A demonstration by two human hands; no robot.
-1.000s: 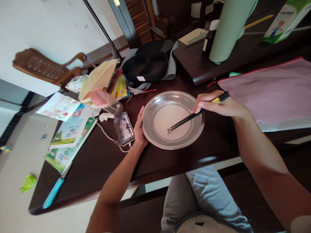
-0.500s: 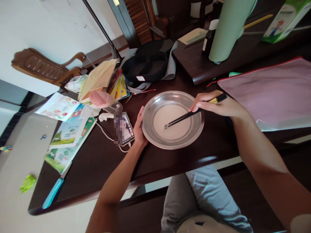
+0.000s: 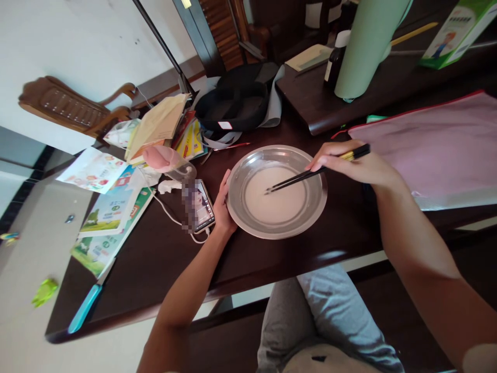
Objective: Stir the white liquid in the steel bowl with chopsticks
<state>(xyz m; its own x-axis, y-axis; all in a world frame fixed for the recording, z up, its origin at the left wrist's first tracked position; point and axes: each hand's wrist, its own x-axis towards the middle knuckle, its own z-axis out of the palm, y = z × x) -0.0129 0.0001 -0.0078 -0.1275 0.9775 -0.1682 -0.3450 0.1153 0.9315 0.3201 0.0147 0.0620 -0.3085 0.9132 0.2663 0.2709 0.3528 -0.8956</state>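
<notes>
A shallow metal bowl [image 3: 237,204] stands on the dark table, holding a pale, milky batter-like liquid [image 3: 275,207]. My left hand [image 3: 224,210] grips the bowl's left side, its fingers up along the outer wall and partly hidden. Black chopsticks with gold bands [image 3: 297,177] are pinched together in my right hand [image 3: 351,165] over the bowl's right rim. Their tips reach the liquid near its middle; how deep they dip I cannot tell.
Left of the bowl lie a phone [image 3: 202,210] on a cable, a pink-topped clear container [image 3: 165,159], booklets [image 3: 104,215] and a blue-handled knife [image 3: 85,308]. Behind are a black case [image 3: 233,106] and a green bottle [image 3: 363,57]. A pink zip bag [image 3: 430,150] lies at right.
My right hand has shifted slightly up and to the right, and the chopstick tips have moved toward the far side of the liquid. My left hand and the bowl stay put.
</notes>
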